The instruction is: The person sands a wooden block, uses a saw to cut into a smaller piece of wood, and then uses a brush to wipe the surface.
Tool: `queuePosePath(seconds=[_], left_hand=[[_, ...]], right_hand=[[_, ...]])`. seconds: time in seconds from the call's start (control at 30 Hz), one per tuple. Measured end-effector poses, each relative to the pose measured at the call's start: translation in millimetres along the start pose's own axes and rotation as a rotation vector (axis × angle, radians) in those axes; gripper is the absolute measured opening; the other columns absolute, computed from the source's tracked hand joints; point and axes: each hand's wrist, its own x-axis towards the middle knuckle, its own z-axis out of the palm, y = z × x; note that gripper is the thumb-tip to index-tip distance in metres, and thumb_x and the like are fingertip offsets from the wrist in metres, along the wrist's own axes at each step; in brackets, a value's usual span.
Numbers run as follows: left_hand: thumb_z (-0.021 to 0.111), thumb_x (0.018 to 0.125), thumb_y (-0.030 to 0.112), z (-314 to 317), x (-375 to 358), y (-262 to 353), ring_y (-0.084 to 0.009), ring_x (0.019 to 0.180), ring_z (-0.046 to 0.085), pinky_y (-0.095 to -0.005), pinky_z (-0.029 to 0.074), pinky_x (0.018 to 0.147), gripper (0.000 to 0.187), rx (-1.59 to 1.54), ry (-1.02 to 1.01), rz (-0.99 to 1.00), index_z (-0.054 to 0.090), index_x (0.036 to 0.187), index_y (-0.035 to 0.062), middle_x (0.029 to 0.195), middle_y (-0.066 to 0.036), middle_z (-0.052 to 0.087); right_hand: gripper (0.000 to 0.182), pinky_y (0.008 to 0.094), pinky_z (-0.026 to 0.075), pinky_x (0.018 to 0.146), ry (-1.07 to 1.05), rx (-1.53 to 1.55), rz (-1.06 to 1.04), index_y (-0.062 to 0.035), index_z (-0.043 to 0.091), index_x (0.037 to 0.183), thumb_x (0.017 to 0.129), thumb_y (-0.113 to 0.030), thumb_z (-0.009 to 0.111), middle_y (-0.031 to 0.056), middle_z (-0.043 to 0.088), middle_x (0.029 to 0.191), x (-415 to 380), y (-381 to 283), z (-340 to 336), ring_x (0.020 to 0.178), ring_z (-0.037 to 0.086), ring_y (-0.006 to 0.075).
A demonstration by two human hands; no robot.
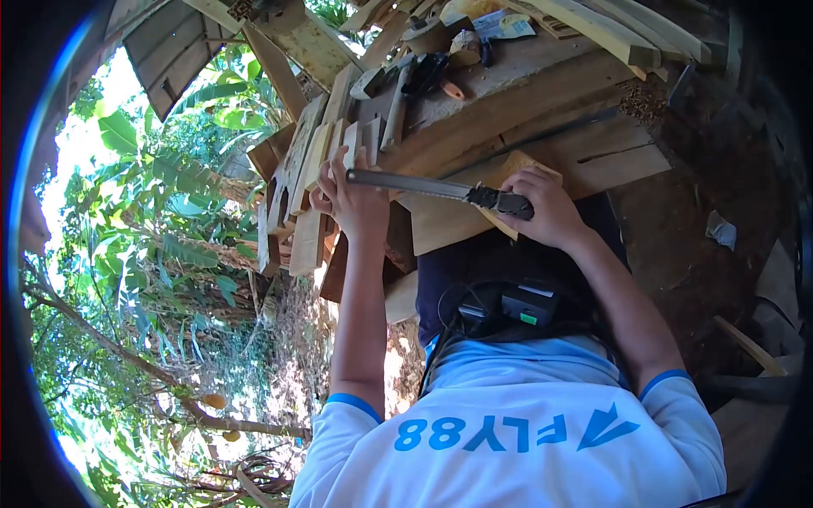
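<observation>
My right hand (546, 203) is closed around the dark handle of a hand saw (415, 184). Its long, narrow blade points left across the front of the bench, with the tip overlapping my left hand (351, 199). That hand is raised with its fingers spread, beside a row of stacked wood offcuts (306, 195); whether the fingertips touch the wood is hard to make out. A small light wooden piece (527, 161) shows behind and below my right hand, partly hidden by it. Under the saw lies a flat board (440, 229) above my lap.
A thick wooden bench (508, 102) carries a hammer-like tool (395, 106), an orange-handled tool (452, 89) and a roll of tape (428, 35). Long planks (601, 34) lie at the back right. A dark box (529, 305) is at my waist. Plants grow at left.
</observation>
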Motion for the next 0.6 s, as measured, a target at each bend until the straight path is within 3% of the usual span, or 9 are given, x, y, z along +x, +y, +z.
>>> queuePosePath(seconds=[0.07,0.13,0.27,0.33,0.37,0.43,0.6], left_hand=[[0.078,0.08,0.024,7,-4,-9,-0.0216,0.131,0.048,-0.0582,0.029,0.103,0.036,-0.027,-0.108,-0.005,0.073,0.116,0.0216,0.136,0.003,0.056],[0.079,0.079,0.023,10,-5,-12,-0.0228,0.132,0.05,-0.0605,0.032,0.106,0.037,-0.048,-0.214,-0.077,0.073,0.115,0.0193,0.137,0.003,0.057],[0.078,0.085,0.024,23,-3,-22,-0.0292,0.121,0.06,-0.0681,0.035,0.109,0.025,-0.301,-0.014,-0.054,0.071,0.105,0.0111,0.126,-0.002,0.064],[0.074,0.093,0.027,16,6,-17,-0.0346,0.097,0.067,-0.0734,0.035,0.11,0.024,-0.475,0.051,-0.145,0.064,0.091,0.005,0.099,-0.006,0.068],[0.074,0.093,0.027,14,6,-17,-0.0346,0.097,0.067,-0.0734,0.035,0.11,0.024,-0.473,0.052,-0.15,0.064,0.091,0.005,0.099,-0.006,0.068],[0.07,0.098,0.029,12,7,-16,-0.0364,0.072,0.065,-0.0757,0.032,0.11,0.034,-0.467,-0.095,-0.216,0.056,0.079,0.0042,0.074,-0.006,0.062],[0.068,0.099,0.027,16,1,-5,-0.0344,0.055,0.057,-0.0706,0.028,0.117,0.035,-0.514,0.029,-0.248,0.053,0.076,0.0046,0.059,-0.004,0.052]], right_hand=[[0.026,0.0442,0.046,0.106,-0.031,0.018,0.184,-0.0039,0.069,0.098,0.086,-0.024,0.08,0.0068,0.066,0.111,5,-3,-1,0.118,0.059,0.0296],[0.025,0.0433,0.046,0.106,0.031,-0.062,0.152,-0.0039,0.069,0.097,0.085,-0.023,0.08,0.0069,0.066,0.111,8,6,2,0.117,0.059,0.0293],[0.025,0.0417,0.046,0.105,0.194,-0.187,0.189,-0.0031,0.07,0.098,0.083,-0.02,0.081,0.0068,0.066,0.111,16,25,10,0.116,0.058,0.0288],[0.026,0.0417,0.046,0.105,0.222,-0.222,0.203,-0.0027,0.07,0.098,0.082,-0.02,0.081,0.007,0.066,0.111,20,39,14,0.116,0.058,0.029],[0.027,0.0417,0.046,0.104,0.252,-0.259,0.219,-0.0023,0.071,0.099,0.082,-0.02,0.082,0.0072,0.066,0.111,21,44,16,0.116,0.058,0.0292],[0.027,0.0418,0.046,0.104,0.266,-0.258,0.194,-0.0019,0.071,0.099,0.081,-0.019,0.082,0.0077,0.066,0.111,20,45,17,0.116,0.058,0.0294],[0.027,0.0422,0.046,0.105,0.281,-0.239,0.162,-0.0017,0.07,0.1,0.081,-0.017,0.081,0.0094,0.066,0.112,14,41,13,0.117,0.057,0.0305]])
